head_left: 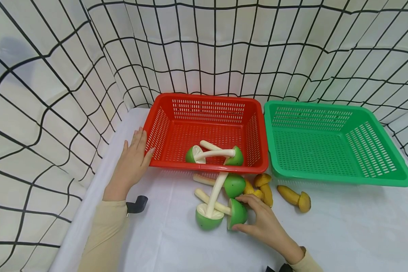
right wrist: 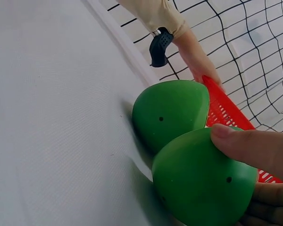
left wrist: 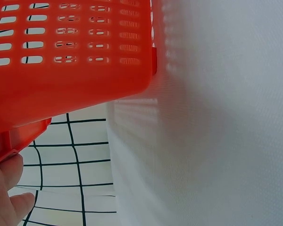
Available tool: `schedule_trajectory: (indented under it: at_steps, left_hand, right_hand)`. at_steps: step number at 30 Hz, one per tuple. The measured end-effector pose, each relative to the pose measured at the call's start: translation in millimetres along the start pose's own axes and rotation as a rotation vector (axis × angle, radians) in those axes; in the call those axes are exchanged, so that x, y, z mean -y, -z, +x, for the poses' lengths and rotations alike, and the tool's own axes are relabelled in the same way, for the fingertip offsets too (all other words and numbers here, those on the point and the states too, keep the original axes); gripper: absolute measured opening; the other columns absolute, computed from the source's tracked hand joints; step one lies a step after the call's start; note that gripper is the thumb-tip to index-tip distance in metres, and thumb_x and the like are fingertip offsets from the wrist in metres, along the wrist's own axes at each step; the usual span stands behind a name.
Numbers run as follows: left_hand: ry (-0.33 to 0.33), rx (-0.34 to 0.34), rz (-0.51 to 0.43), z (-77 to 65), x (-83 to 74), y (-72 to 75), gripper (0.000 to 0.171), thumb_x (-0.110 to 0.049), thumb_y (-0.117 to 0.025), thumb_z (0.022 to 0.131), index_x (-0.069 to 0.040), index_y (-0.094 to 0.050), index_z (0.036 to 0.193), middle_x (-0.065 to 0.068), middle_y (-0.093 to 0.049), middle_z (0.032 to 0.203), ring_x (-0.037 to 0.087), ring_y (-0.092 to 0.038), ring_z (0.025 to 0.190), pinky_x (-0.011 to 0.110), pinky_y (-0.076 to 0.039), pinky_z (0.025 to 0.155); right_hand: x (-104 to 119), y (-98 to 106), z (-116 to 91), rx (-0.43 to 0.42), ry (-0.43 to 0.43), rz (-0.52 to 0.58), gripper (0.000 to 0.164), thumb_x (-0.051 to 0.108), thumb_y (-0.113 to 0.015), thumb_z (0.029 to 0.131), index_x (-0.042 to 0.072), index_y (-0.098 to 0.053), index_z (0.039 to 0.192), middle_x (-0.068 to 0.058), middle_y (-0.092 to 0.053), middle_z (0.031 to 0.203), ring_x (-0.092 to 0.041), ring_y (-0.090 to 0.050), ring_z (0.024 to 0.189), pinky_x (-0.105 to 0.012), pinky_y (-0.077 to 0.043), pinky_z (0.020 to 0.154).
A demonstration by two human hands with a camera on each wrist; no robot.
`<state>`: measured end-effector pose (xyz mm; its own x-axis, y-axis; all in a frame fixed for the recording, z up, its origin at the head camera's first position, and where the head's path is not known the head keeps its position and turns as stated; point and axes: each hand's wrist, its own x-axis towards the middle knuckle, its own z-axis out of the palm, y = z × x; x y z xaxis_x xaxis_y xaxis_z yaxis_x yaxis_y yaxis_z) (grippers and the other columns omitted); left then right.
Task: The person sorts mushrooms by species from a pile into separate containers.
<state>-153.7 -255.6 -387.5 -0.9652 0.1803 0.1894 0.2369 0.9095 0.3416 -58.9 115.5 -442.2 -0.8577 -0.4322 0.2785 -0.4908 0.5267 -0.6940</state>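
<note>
My right hand point(head_left: 268, 229) grips the green cap of a toy mushroom point(head_left: 238, 215), thumb and fingers on either side of it. That mushroom lies on the white cloth, its pale stem pointing left and crossed by the stem of another green-capped mushroom point(head_left: 208, 222). Behind them sits a third green cap point(head_left: 234, 186) at the front of the red basket point(head_left: 204, 169). In the right wrist view, the gripped cap point(right wrist: 205, 181) overlaps a second cap point(right wrist: 167, 113). My left hand point(head_left: 130, 162) rests on the red basket's left rim with its fingers extended.
Two green-capped mushrooms point(head_left: 236, 156) lie inside the red basket. A green basket point(head_left: 343, 179) stands to its right. Yellow-brown mushrooms point(head_left: 266, 189) lie before the baskets, with a single one point(head_left: 295, 198) farther right. Black netting point(head_left: 214, 45) over white cloth rises behind and left.
</note>
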Motion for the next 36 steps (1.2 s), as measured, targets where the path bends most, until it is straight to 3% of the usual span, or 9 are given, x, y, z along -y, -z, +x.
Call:
schedule_trajectory:
  at_steps: [7, 17, 36]
  left_hand:
    - [-0.001, 0.0, -0.002, 0.9, 0.9, -0.9, 0.064, -0.026, -0.04, 0.1, 0.011, -0.015, 0.146, 0.024, -0.012, 0.154, 0.037, -0.009, 0.142, 0.059, -0.006, 0.11]
    - [0.004, -0.001, 0.0, 1.1, 2.5, -2.1, 0.064, -0.025, -0.042, 0.1, 0.01, -0.015, 0.146, 0.024, -0.012, 0.154, 0.037, -0.009, 0.142, 0.059, -0.007, 0.11]
    - [0.005, -0.002, -0.008, 0.9, 1.5, -1.4, 0.064, -0.025, -0.041, 0.1, 0.011, -0.016, 0.146, 0.025, -0.014, 0.153, 0.037, -0.01, 0.142, 0.059, -0.008, 0.11]
  right_hand:
    - [2.3, 2.5, -0.3, -0.001, -0.044, 0.014, 0.061, 0.02, -0.089, 0.062, 0.007, -0.061, 0.114, 0.0, -0.061, 0.113, -0.018, -0.06, 0.099, -0.031, -0.052, 0.077]
    - [2.0, 6.1, -1.1, -0.039, -0.003, 0.024, 0.06, 0.014, -0.09, 0.059, 0.004, -0.062, 0.111, -0.002, -0.063, 0.111, -0.019, -0.061, 0.097, -0.031, -0.054, 0.075]
    - [1.9, 14.2, -5.0, -0.048, -0.053, 0.04, 0.058, 0.018, -0.089, 0.061, 0.007, -0.062, 0.112, 0.001, -0.062, 0.112, -0.014, -0.059, 0.098, -0.032, -0.054, 0.074]
